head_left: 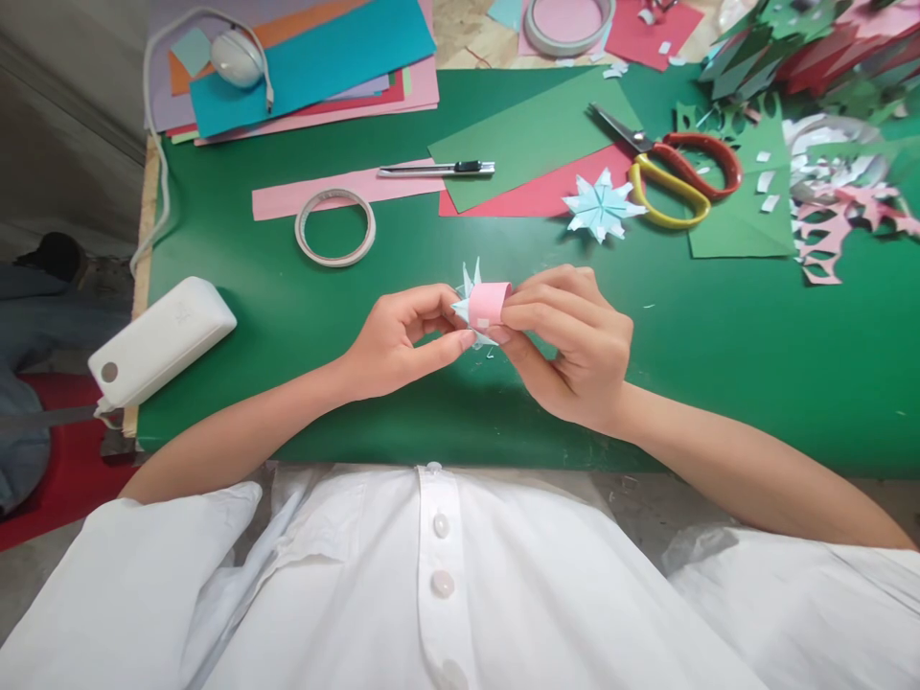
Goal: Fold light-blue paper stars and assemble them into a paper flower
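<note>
Between my two hands is a light-blue folded paper star (464,308) with a pink paper ring (489,303) against its face. My left hand (413,337) pinches the star's points from the left side. On the other side, my right hand (571,335) has its fingers closed on the pink ring's right edge. A small white square, maybe tape, sits on the ring's lower part. A second light-blue paper star (602,206) lies flat on the green tabletop, up and to the right of my hands, close to the scissors' yellow handle.
Scissors (668,168) and a utility knife (436,170) lie beyond my hands, near green paper (524,134) and a tape roll (334,226). A white power bank (162,342) sits at the left edge. Coloured sheets (316,67) and paper scraps (826,225) lie farther back.
</note>
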Demonstrator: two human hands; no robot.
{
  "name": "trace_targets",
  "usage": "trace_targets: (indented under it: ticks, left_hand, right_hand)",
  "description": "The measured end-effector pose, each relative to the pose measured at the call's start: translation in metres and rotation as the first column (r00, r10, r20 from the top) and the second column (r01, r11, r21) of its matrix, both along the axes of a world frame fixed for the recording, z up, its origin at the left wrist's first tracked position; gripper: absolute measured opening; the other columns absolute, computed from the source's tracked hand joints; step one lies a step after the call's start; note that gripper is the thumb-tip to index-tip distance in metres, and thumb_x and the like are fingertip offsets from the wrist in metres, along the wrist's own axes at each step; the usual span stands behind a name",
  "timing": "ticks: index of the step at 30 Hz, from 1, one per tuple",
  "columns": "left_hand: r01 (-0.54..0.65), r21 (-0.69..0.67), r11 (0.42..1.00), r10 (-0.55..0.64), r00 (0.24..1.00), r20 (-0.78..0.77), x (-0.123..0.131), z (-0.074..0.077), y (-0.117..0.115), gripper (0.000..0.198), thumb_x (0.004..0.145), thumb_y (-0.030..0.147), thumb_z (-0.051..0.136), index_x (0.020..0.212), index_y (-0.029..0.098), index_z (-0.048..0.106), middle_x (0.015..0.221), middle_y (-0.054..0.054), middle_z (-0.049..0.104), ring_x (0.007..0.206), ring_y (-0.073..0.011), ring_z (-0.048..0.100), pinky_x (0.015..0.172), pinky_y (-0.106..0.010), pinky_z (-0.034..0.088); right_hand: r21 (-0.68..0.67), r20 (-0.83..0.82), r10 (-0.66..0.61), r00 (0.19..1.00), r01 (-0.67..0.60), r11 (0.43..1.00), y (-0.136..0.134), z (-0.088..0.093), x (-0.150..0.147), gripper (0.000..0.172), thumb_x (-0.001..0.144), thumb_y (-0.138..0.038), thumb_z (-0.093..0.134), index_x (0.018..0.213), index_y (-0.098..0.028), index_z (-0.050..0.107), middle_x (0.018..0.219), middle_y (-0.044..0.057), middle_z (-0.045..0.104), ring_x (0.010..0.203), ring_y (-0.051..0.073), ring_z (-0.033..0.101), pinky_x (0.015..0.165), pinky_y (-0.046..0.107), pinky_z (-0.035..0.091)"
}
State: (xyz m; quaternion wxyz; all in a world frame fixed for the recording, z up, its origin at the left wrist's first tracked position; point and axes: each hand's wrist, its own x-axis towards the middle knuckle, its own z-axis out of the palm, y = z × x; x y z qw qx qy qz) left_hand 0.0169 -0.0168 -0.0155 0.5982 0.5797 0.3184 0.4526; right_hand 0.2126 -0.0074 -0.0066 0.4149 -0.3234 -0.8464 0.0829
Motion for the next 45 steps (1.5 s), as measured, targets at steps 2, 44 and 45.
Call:
trace_targets:
  ticks: [2,44,45]
  left_hand:
    - [-0.013,-0.014,1.0,0.012,1.0,-0.027,0.0,0.0,0.0,0.022,0.082,0.034,0.076,0.08,0.016,0.063,0.074,0.0,0.061,0.068,-0.0082,0.06,0.064,-0.02,0.053]
    - [-0.02,-0.027,0.999,0.018,0.997,-0.073,-0.004,0.006,0.001,0.016,0.085,0.03,0.074,0.082,0.016,0.065,0.081,-0.001,0.061,0.072,-0.0087,0.059,0.067,-0.021,0.054]
    - [-0.017,-0.031,0.999,0.015,0.998,-0.065,-0.005,0.006,0.001,0.016,0.085,0.029,0.074,0.083,0.016,0.065,0.081,-0.001,0.061,0.073,-0.0085,0.059,0.067,-0.021,0.054]
  right_hand:
    - [-0.016,0.02,0.014,1.0,-0.014,1.0,0.0,0.001,0.0,0.019,0.097,-0.023,0.052,0.079,-0.021,0.058,0.069,0.0,0.063,0.076,0.016,0.062,0.071,0.032,0.043]
    - [-0.12,0.017,0.116,0.993,-0.113,0.986,0.015,-0.004,0.007,0.026,0.102,-0.028,0.045,0.085,-0.02,0.063,0.078,0.004,0.067,0.08,0.018,0.064,0.074,0.035,0.048]
    - [-0.109,0.032,0.121,0.992,-0.117,0.987,0.015,-0.003,0.007,0.026,0.102,-0.028,0.044,0.086,-0.02,0.063,0.079,0.004,0.067,0.08,0.018,0.064,0.073,0.035,0.048]
